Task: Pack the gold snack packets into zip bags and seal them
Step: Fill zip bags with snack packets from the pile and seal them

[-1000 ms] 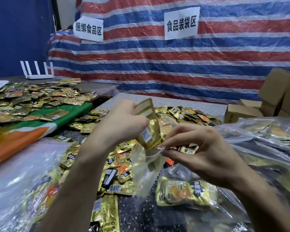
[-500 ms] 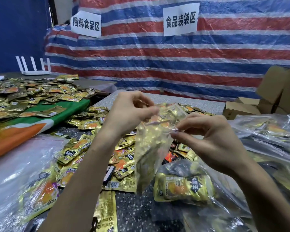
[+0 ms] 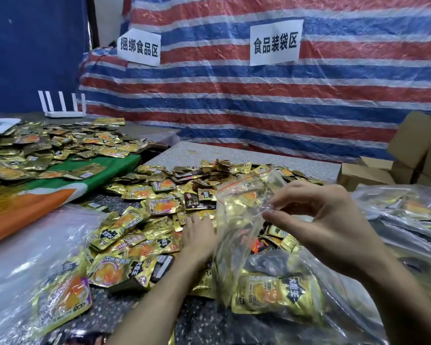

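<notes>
Clear zip bag [image 3: 235,217] pinched in right grip [image 3: 331,220]; left grip [image 3: 199,236] rests open-fingered on gold packets [image 3: 137,227].

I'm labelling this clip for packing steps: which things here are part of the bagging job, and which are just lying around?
In the job: zip bag pinched by the right hand; loose gold packets under the left hand; filled bags.
Lying about: white router; cardboard boxes; wall signs; green-orange cloth.
</notes>
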Action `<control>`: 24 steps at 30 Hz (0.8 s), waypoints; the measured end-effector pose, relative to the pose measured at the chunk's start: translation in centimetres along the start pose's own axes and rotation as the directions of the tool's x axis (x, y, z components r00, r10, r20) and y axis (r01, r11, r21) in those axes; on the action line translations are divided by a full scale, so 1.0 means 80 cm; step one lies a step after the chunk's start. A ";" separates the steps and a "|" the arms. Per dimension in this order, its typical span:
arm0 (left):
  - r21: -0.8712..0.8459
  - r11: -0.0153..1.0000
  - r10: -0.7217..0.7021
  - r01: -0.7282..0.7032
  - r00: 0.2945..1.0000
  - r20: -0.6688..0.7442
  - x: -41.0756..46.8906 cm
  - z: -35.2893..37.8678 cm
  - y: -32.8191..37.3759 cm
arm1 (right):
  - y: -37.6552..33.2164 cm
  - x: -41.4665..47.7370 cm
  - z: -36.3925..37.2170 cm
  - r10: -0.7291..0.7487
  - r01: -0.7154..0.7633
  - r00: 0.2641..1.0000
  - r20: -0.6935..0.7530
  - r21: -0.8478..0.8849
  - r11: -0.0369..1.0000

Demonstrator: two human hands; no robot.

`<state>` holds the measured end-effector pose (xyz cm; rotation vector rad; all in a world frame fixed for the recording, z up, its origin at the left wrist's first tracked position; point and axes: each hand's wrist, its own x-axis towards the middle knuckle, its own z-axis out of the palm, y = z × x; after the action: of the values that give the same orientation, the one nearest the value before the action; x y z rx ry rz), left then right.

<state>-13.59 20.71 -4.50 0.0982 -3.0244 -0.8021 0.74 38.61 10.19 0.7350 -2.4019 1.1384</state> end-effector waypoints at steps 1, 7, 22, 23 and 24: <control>0.022 1.000 0.016 -0.015 0.999 -0.049 0.001 -0.002 0.001 | -0.001 0.000 0.000 -0.001 0.001 1.000 0.005 0.003 1.000; -0.582 0.808 0.054 -0.092 0.995 -0.082 -0.020 -0.038 0.015 | -0.006 -0.002 0.002 -0.002 0.002 1.000 0.009 -0.028 1.000; -0.734 0.297 0.083 -0.611 0.782 -0.618 -0.104 -0.230 0.040 | -0.009 -0.003 0.001 0.004 -0.003 1.000 0.015 -0.080 0.997; -0.720 0.250 0.099 -0.647 0.757 -0.646 -0.119 -0.237 0.043 | -0.009 -0.003 0.001 0.003 -0.001 1.000 0.015 -0.081 0.997; -0.707 0.214 0.120 -0.674 0.737 -0.665 -0.133 -0.241 0.047 | -0.008 -0.002 0.001 0.000 0.001 1.000 0.015 -0.083 0.997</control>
<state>-2.70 15.08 14.17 -0.4623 -1.5107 -1.9068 1.26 38.26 10.41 0.7196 -2.4448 1.0298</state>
